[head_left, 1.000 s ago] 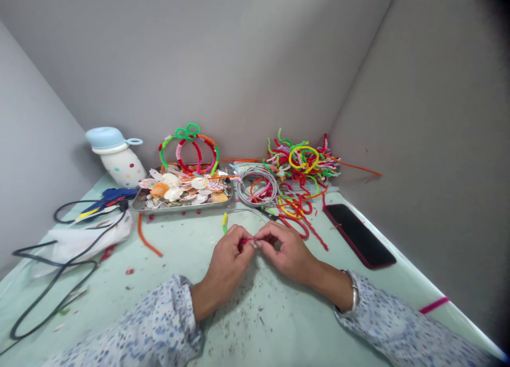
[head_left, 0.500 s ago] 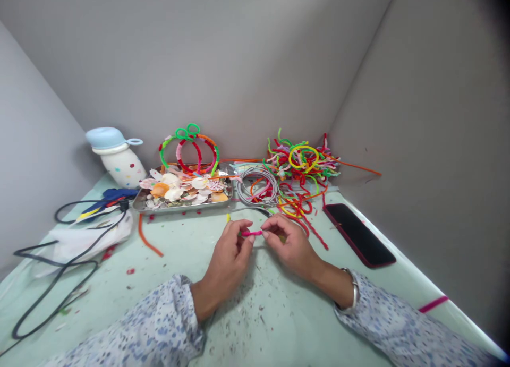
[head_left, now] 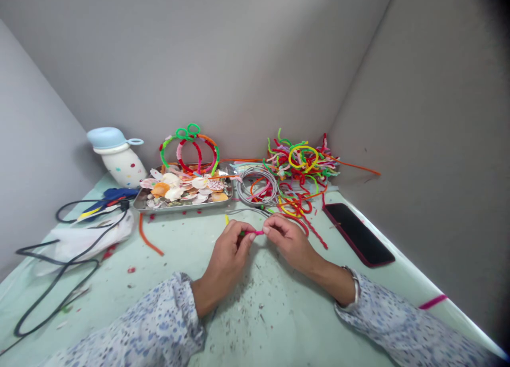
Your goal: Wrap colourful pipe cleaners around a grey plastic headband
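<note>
Between my two hands a short stretch of bright pink pipe cleaner [head_left: 258, 232] shows above the table. My left hand [head_left: 230, 255] pinches its left end, where a bit of green also peeks out at the fingers. With thumb and fingertips, my right hand [head_left: 289, 242] closes on the other end. A yellow tip [head_left: 227, 219] sticks up behind my left knuckles, and grey wire [head_left: 249, 210] runs just beyond the fingers. The rest of what I hold is hidden by my hands.
A metal tray [head_left: 183, 210] of seashells bears two fuzzy hoops [head_left: 189, 139]. Behind my right hand are a grey wire coil [head_left: 257, 187] and a heap of pipe cleaners [head_left: 305, 160]. A phone [head_left: 358, 234] lies right; a bottle [head_left: 121, 162] and black cable [head_left: 59, 271] are left.
My fingertips have come slightly closer together, and less of the pink pipe cleaner shows between them. The grey wire behind my hands has shifted a little.
</note>
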`<control>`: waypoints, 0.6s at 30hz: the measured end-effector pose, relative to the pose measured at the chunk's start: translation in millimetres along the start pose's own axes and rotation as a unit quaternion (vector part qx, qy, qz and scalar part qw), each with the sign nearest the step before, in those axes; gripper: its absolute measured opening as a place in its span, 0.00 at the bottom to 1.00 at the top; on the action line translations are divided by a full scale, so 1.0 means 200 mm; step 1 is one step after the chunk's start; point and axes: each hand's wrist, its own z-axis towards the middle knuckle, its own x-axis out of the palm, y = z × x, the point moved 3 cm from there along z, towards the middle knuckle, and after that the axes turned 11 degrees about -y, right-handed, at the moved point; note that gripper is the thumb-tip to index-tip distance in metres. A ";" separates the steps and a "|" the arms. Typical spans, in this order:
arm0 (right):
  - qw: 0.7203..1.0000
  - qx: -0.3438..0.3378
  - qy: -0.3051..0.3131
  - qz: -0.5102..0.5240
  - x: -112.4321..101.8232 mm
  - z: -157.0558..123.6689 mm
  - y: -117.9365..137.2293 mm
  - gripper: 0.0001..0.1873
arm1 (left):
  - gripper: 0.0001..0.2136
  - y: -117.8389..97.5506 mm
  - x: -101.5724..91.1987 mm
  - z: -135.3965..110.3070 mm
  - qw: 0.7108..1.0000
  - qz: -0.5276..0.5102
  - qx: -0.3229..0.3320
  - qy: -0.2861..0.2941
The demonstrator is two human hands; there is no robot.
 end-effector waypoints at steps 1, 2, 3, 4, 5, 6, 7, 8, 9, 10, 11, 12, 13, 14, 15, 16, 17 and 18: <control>1.000 0.007 0.000 0.006 0.00 0.00 0.00 0.07 | 0.09 0.00 0.00 0.00 1.000 -0.005 0.003 -0.005; 1.000 0.014 0.000 0.012 0.00 0.00 -0.01 0.08 | 0.10 0.00 -0.01 0.00 1.000 -0.009 0.003 -0.012; 1.000 0.022 0.000 0.018 0.00 0.01 -0.01 0.08 | 0.10 0.00 -0.02 0.01 1.000 -0.011 0.001 -0.024; 0.999 0.029 0.000 0.024 -0.01 0.01 -0.01 0.08 | 0.11 0.00 -0.02 0.01 0.999 -0.011 -0.002 -0.037; 0.999 0.035 0.001 0.029 -0.01 0.01 -0.01 0.08 | 0.12 0.00 -0.03 0.01 0.999 -0.005 -0.003 -0.046; 0.999 0.042 0.001 0.035 -0.01 0.01 -0.02 0.07 | 0.12 0.01 -0.03 0.02 0.999 0.004 0.000 -0.052; 0.998 0.050 0.002 0.040 -0.01 0.01 -0.02 0.07 | 0.11 0.01 -0.04 0.03 0.998 0.016 0.008 -0.054; 0.997 0.058 0.003 0.046 -0.01 0.01 -0.02 0.08 | 0.11 0.00 -0.04 0.03 0.998 0.027 0.019 -0.055; 0.997 0.065 0.005 0.052 -0.01 0.01 -0.02 0.08 | 0.11 0.00 -0.04 0.04 0.997 0.036 0.030 -0.054; 0.996 0.070 0.007 0.057 -0.01 0.01 -0.03 0.08 | 0.11 0.00 -0.04 0.04 0.997 0.042 0.038 -0.053; 0.995 0.074 0.009 0.061 -0.01 0.01 -0.03 0.08 | 0.11 0.00 -0.04 0.04 0.997 0.045 0.043 -0.054; 0.995 0.077 0.012 0.063 0.00 0.01 -0.03 0.08 | 0.11 0.00 -0.04 0.04 0.997 0.047 0.045 -0.053; 0.994 0.081 0.016 0.065 0.00 0.01 -0.03 0.08 | 0.11 0.00 -0.03 0.05 0.997 0.048 0.044 -0.051; 0.994 0.085 0.019 0.067 0.00 0.01 -0.03 0.08 | 0.11 0.00 -0.03 0.05 0.997 0.049 0.044 -0.050; 0.993 0.091 0.024 0.070 0.00 0.01 -0.03 0.08 | 0.11 0.00 -0.03 0.05 0.997 0.049 0.043 -0.048; 0.992 0.098 0.029 0.074 0.00 0.01 -0.04 0.08 | 0.11 0.01 -0.03 0.05 0.997 0.048 0.044 -0.049; 0.991 0.103 0.032 0.079 0.01 0.01 -0.04 0.09 | 0.11 0.01 -0.03 0.05 0.997 0.046 0.044 -0.049; 0.990 0.108 0.035 0.085 0.01 0.01 -0.04 0.09 | 0.11 0.01 -0.03 0.05 0.997 0.043 0.043 -0.051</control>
